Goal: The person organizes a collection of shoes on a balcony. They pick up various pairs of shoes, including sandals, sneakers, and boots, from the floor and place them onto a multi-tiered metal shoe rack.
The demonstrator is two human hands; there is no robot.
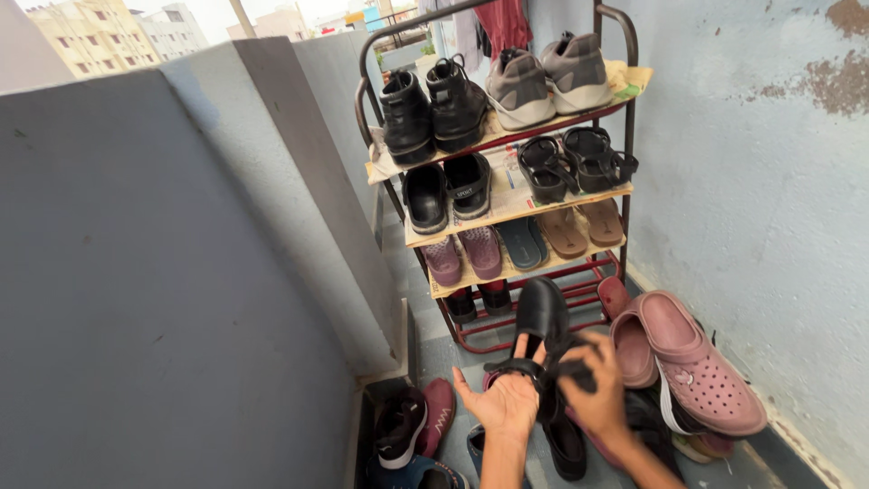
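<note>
While the left hand [501, 401] lies open, palm up, under a strap, the right hand [593, 389] is closed on the strap of a black open-back leather shoe [541, 312] — this shoe is held in the air, toe up, just before the lowest shelf of the dark red metal shoe rack [625, 118]. Pink perforated rubber clogs [688, 358] lean against the wall — near the right hand.
</note>
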